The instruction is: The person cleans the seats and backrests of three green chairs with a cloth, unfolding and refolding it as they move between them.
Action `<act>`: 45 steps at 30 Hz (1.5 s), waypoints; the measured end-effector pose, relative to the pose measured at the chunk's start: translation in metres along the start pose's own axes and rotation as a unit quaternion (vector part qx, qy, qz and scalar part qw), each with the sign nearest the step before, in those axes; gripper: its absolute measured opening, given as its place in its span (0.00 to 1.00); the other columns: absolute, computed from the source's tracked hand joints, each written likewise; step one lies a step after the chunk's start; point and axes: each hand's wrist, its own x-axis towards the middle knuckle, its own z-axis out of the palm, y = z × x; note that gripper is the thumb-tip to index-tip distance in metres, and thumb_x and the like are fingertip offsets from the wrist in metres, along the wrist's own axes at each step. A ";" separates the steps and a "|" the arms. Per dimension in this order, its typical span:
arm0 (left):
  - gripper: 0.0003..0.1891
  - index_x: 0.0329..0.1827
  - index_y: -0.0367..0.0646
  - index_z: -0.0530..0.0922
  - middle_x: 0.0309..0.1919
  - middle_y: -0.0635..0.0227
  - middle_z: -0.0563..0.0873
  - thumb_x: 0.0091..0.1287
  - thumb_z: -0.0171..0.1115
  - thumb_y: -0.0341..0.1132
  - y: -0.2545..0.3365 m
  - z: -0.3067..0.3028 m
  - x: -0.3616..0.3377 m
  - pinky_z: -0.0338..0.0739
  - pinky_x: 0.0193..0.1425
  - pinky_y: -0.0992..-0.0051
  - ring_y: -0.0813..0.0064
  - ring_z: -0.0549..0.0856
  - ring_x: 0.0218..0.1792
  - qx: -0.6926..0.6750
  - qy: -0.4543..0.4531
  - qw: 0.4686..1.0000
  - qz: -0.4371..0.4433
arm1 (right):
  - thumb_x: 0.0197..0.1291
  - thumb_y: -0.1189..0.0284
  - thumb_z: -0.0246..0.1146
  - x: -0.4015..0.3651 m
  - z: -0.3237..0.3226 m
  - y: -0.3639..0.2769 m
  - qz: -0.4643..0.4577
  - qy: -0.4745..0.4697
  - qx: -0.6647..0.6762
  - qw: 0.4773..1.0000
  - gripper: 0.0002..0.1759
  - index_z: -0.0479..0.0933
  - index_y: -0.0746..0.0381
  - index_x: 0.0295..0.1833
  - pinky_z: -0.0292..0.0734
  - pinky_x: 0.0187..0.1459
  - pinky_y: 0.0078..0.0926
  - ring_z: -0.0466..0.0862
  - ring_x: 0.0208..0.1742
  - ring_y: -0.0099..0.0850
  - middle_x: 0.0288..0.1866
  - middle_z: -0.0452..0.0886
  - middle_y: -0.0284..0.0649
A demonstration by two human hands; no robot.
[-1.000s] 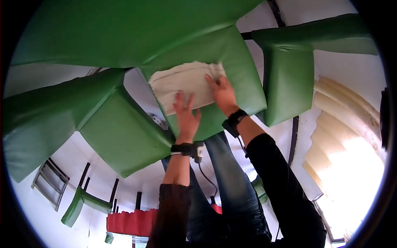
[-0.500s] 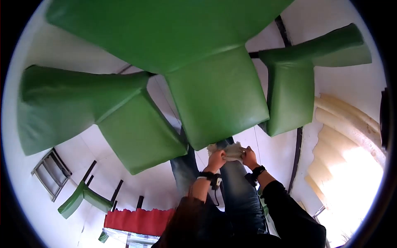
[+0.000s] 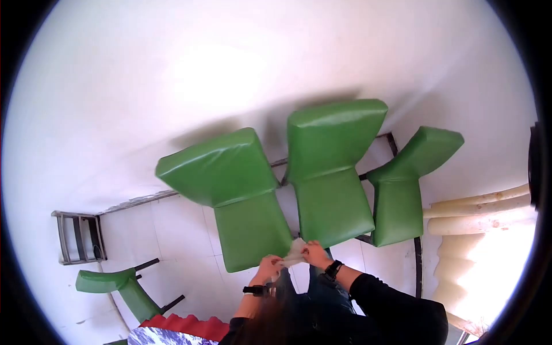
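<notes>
The left hand (image 3: 269, 268) and right hand (image 3: 316, 254) are both curled nearly closed, each pinching one side of a pale cloth (image 3: 295, 252). It is bunched between them, near the front edge of the middle green chair (image 3: 333, 207).

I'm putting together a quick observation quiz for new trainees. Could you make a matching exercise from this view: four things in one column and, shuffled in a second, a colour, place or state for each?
Column one
1. Pale cloth
2. Middle chair of the row
3. Curtain
4. Ruffled fabric

Column two
A. Red, toward the lower left of the picture
B. Cream, at the right of the picture
C. Held between the left hand and the right hand
D. Green on both seat and back

Right pairs: 1-C, 2-D, 3-B, 4-A
</notes>
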 end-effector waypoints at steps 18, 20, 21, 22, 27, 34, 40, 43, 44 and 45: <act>0.13 0.36 0.36 0.78 0.27 0.62 0.82 0.44 0.58 0.24 0.108 -0.058 0.008 0.75 0.37 0.77 0.76 0.81 0.30 -0.018 0.016 0.992 0.120 | 0.48 0.64 0.57 0.023 -0.074 -0.134 0.071 0.025 0.112 0.991 0.13 0.78 0.59 0.38 0.72 0.37 0.34 0.77 0.34 0.45 0.31 0.79 0.46; 0.12 0.35 0.35 0.77 0.27 0.62 0.82 0.45 0.58 0.23 0.129 -0.054 0.029 0.75 0.37 0.77 0.76 0.81 0.30 0.003 0.007 0.992 0.126 | 0.48 0.63 0.58 0.027 -0.107 -0.126 0.102 0.011 0.126 0.987 0.14 0.77 0.59 0.38 0.72 0.37 0.33 0.77 0.34 0.44 0.32 0.79 0.44; 0.12 0.35 0.35 0.77 0.27 0.62 0.82 0.44 0.58 0.23 0.135 -0.053 0.042 0.75 0.37 0.77 0.76 0.81 0.30 0.008 0.005 0.992 0.123 | 0.44 0.65 0.61 0.027 -0.122 -0.118 0.054 0.015 0.084 0.995 0.15 0.77 0.59 0.40 0.72 0.35 0.32 0.77 0.34 0.42 0.32 0.78 0.42; 0.13 0.35 0.35 0.77 0.28 0.62 0.82 0.44 0.59 0.23 0.142 -0.050 0.055 0.75 0.37 0.77 0.76 0.81 0.30 0.014 0.004 0.993 0.119 | 0.40 0.67 0.64 0.030 -0.137 -0.109 0.004 0.017 0.043 0.999 0.18 0.77 0.58 0.41 0.72 0.34 0.31 0.77 0.33 0.41 0.32 0.77 0.41; 0.13 0.36 0.35 0.76 0.29 0.60 0.81 0.45 0.58 0.24 0.222 -0.031 0.096 0.74 0.37 0.74 0.67 0.80 0.30 0.115 0.021 0.974 0.195 | 0.33 0.77 0.61 0.063 -0.220 -0.065 -0.134 0.118 -0.107 0.978 0.15 0.75 0.58 0.34 0.69 0.36 0.32 0.73 0.36 0.39 0.31 0.73 0.38; 0.14 0.40 0.37 0.74 0.34 0.55 0.77 0.47 0.56 0.25 0.332 -0.029 0.182 0.69 0.44 0.65 0.55 0.74 0.40 0.315 0.121 0.891 0.303 | 0.28 0.83 0.57 0.160 -0.346 -0.045 -0.277 0.304 -0.163 0.897 0.14 0.71 0.59 0.28 0.65 0.42 0.33 0.69 0.40 0.37 0.31 0.70 0.37; 0.14 0.39 0.42 0.75 0.37 0.60 0.73 0.47 0.54 0.24 0.369 -0.023 0.227 0.64 0.50 0.62 0.58 0.71 0.45 0.505 0.360 0.754 0.217 | 0.37 0.79 0.55 0.246 -0.365 -0.029 -0.331 0.348 -0.208 0.852 0.10 0.72 0.59 0.32 0.65 0.49 0.34 0.70 0.47 0.36 0.38 0.72 0.38; 0.16 0.44 0.41 0.72 0.46 0.57 0.72 0.50 0.56 0.29 0.328 -0.007 0.256 0.62 0.52 0.59 0.56 0.71 0.47 0.564 0.319 0.728 0.224 | 0.42 0.76 0.54 0.259 -0.348 0.003 -0.307 0.306 -0.262 0.862 0.12 0.74 0.60 0.38 0.60 0.58 0.38 0.68 0.56 0.37 0.44 0.73 0.39; 0.22 0.52 0.44 0.69 0.54 0.54 0.66 0.52 0.57 0.34 0.319 0.001 0.259 0.55 0.58 0.51 0.53 0.64 0.57 0.572 0.292 0.742 0.190 | 0.42 0.76 0.54 0.258 -0.347 0.013 -0.305 0.308 -0.260 0.863 0.12 0.74 0.60 0.38 0.60 0.58 0.38 0.68 0.56 0.37 0.44 0.73 0.39; 0.22 0.52 0.44 0.69 0.54 0.54 0.66 0.52 0.57 0.34 0.324 0.009 0.260 0.55 0.58 0.51 0.53 0.64 0.57 0.574 0.289 0.742 0.190 | 0.43 0.75 0.54 0.253 -0.347 0.025 -0.311 0.284 -0.263 0.868 0.17 0.72 0.59 0.44 0.55 0.61 0.40 0.64 0.60 0.36 0.50 0.71 0.39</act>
